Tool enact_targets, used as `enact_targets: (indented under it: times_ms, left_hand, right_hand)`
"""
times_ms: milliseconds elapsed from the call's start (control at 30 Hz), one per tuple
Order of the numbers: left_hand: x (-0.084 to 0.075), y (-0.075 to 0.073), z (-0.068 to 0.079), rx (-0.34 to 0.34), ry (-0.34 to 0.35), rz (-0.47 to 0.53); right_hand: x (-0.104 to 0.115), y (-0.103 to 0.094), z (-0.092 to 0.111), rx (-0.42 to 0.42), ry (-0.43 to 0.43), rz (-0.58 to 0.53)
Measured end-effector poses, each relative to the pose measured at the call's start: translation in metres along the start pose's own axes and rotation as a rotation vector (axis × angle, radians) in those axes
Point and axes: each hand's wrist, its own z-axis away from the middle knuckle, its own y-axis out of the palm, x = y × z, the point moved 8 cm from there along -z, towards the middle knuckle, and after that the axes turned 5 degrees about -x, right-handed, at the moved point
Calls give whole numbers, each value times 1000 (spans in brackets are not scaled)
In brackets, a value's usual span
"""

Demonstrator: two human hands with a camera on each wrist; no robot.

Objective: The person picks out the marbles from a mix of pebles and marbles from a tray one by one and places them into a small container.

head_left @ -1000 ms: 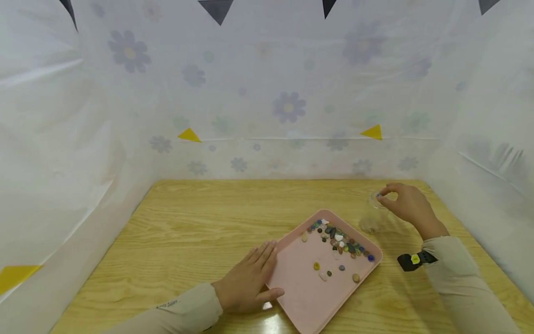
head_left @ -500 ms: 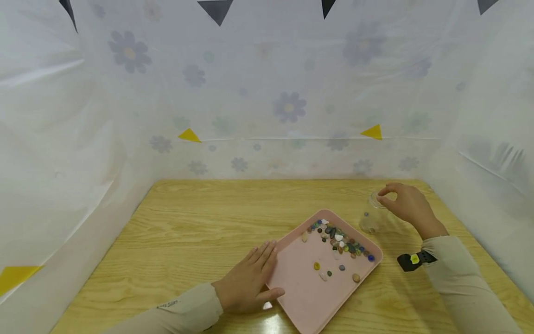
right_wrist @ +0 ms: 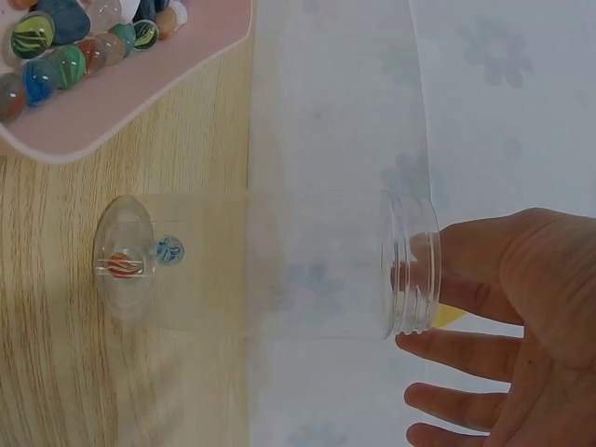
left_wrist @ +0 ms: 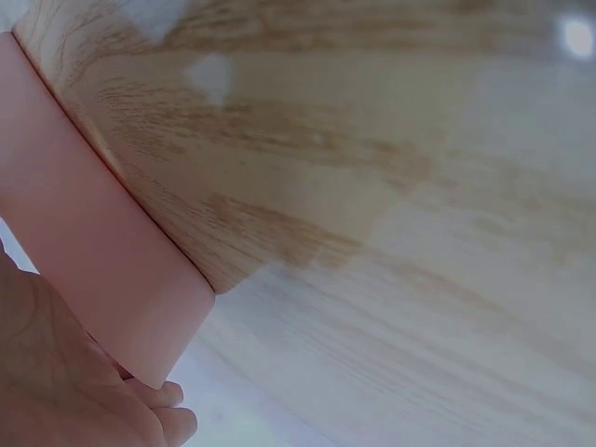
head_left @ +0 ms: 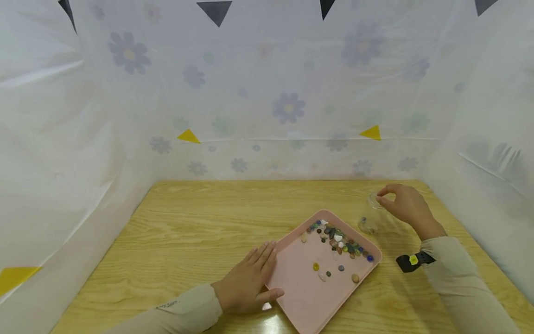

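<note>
My left hand (head_left: pixel 248 280) lies with straight fingers along the left rim of a pink tray (head_left: pixel 298 273); in the left wrist view its fingers (left_wrist: pixel 168 410) are at the tray's corner. A clear jar (right_wrist: pixel 307 279) stands upright and lidless on the table beyond the tray. At its mouth is my right hand (head_left: pixel 406 204), thumb and forefinger close over the rim with no marble showing between them, other fingers extended. Inside, near the jar's bottom, are a blue patterned marble (right_wrist: pixel 169 250) and an orange-striped marble (right_wrist: pixel 124 265).
Colourful marbles and stones (head_left: pixel 340 239) cluster along the tray's far right side, with several others scattered nearer the middle, a yellow one (head_left: pixel 316 266) among them. The wood-grain table (head_left: pixel 200 218) is enclosed by white flower-printed sheeting (head_left: pixel 250 93).
The blue marble has left my right fingertips and dropped through the jar to near its bottom. Both hands and the tray stay in nearly the same place.
</note>
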Motion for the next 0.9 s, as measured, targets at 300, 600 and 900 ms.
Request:
enact_targets:
  times_ms: [300, 600, 900]
  left_hand:
    - [0, 2, 1, 9, -6, -6]
    - [-2, -2, 0, -22, 6, -22]
    - [-1, 1, -1, -5, -1, 0]
  right_hand:
    - [20, -5, 2, -186, -121, -30]
    - [83, 18, 8, -247, -362, -144]
    - [112, 88, 14, 64, -438, -164]
